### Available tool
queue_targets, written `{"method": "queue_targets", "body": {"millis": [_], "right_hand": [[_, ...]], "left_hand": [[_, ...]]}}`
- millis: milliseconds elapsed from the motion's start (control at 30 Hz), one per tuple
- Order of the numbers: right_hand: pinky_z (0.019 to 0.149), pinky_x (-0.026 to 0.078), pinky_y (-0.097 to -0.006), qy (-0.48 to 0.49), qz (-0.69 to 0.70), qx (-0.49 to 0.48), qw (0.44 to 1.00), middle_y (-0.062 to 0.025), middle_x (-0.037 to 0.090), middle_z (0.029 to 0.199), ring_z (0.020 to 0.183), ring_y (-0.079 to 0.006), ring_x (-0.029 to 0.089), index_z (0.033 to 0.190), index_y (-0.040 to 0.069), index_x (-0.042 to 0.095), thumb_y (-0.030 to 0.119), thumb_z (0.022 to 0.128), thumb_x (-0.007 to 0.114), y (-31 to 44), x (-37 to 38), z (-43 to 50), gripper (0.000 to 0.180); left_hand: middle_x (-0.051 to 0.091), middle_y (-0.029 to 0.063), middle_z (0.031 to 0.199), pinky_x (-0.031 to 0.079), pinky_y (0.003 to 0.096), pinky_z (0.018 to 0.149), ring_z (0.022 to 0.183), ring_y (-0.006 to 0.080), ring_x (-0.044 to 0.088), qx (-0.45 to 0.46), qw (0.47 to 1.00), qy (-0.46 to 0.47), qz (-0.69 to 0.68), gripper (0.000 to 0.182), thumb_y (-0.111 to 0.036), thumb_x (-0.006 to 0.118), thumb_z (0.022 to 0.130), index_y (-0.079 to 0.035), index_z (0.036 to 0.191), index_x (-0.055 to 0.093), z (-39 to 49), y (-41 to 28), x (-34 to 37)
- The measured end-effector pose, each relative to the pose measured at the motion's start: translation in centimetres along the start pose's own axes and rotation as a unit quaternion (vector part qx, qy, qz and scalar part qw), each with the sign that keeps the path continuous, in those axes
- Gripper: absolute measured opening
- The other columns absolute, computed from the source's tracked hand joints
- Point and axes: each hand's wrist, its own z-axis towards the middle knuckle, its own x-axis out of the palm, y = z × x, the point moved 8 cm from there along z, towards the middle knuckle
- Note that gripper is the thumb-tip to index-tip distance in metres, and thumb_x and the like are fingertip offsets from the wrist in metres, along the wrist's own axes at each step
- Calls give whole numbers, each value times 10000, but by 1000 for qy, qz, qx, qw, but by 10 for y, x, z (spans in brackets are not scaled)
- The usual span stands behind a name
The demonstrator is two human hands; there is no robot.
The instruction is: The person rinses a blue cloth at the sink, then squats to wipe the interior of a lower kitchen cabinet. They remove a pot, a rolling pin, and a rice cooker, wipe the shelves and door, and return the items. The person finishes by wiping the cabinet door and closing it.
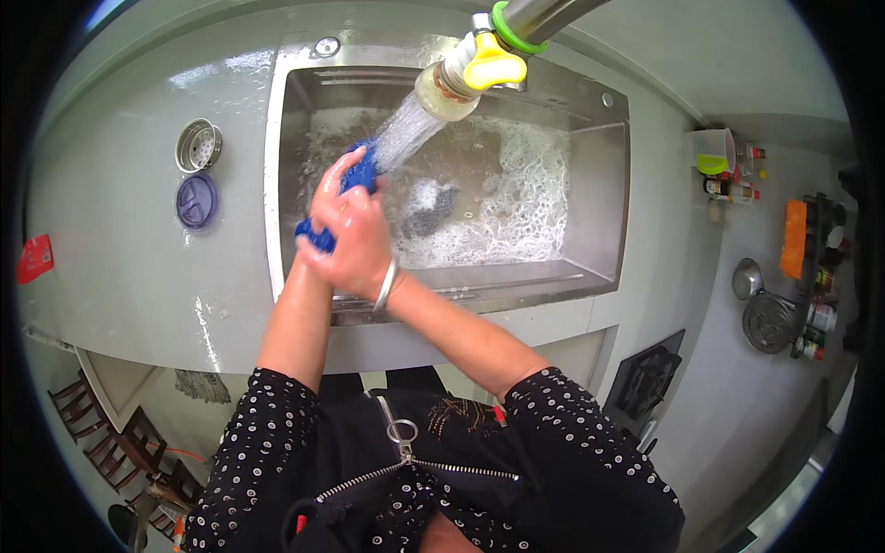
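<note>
A wet blue cloth [358,176] is bunched in my two hands over the left part of the stainless steel sink [598,197]. My left hand [328,190] grips it from the left, fingers pointing up. Across it lies my right hand [356,238], a silver bangle at the wrist, closed over the lower part of the cloth, whose end sticks out at the left. From the spray head [446,90] of the faucet, water runs onto the cloth's upper end. Foamy water covers the sink's bottom, with a dark patch under the foam that I cannot make out.
Left of the sink, a metal strainer basket [198,145] and a purple round lid [197,201] lie on the wet grey counter [124,276]. The faucet's yellow lever [492,63] hangs above the sink. A gas stove [643,377], bottles and pans stand at the right.
</note>
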Motion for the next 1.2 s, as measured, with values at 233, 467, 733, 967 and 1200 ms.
{"method": "queue_targets", "body": {"millis": [233,467,733,967,1200], "right_hand": [[602,484,-436,-180,111,242,947,-192,610,686,642,-379,581,751,29,590,229,732,694,-111,-17,7,227],[620,461,-481,-134,-3,138,981,-183,555,682,695,-390,551,713,44,556,269,703,686,-51,-8,-11,261],[681,511,-317,-168,422,417,787,-92,669,864,762,-145,617,966,-11,617,123,790,725,-224,42,-23,245],[690,519,-323,-31,259,341,903,-104,689,900,728,-210,641,981,27,629,203,836,711,-127,-13,-38,242],[857,482,-454,194,-67,241,948,-198,649,1084,1030,-426,571,1066,73,620,473,878,616,-111,-22,-46,442]], "left_hand": [[660,72,881,542,329,722,790,177,634,-76,962,-185,-187,151,-177,589,924,-34,947,631,18,27,-9],[641,62,843,521,300,634,686,146,593,-83,984,-144,-61,212,-242,530,980,-57,1003,632,23,5,-8],[677,78,972,546,344,792,854,196,655,-55,974,-113,-189,224,-228,652,920,-23,1011,654,32,-5,17],[644,104,1193,526,381,940,1062,224,643,-170,977,14,-128,665,-621,436,943,-52,1266,556,-2,20,28],[548,98,1299,507,374,862,1119,233,569,-229,931,75,-275,658,-522,635,872,-88,1336,463,-69,50,74]]}}
